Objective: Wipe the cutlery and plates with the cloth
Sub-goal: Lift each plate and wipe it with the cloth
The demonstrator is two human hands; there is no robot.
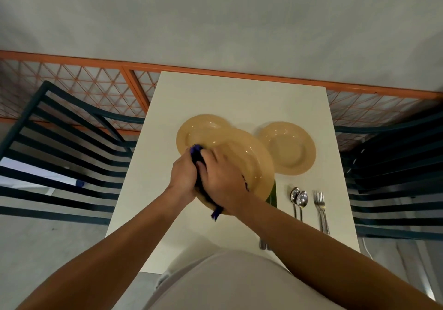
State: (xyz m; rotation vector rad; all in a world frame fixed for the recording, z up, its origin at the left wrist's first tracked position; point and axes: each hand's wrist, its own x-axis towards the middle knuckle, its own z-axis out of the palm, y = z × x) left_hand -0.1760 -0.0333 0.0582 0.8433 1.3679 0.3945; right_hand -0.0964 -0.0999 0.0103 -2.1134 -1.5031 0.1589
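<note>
Both hands, left hand (183, 174) and right hand (221, 171), grip a dark cloth (200, 185) against the raised tan plate (249, 156). No writing can be read. Spoons (298, 200) and probably two forks (321, 210) lie on the table (215, 93).

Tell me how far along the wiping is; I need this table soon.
Nothing shows as finished. In hand: both hands work the cloth on a raised plate. Two plates, spoons and forks lie untouched on the table.
</note>
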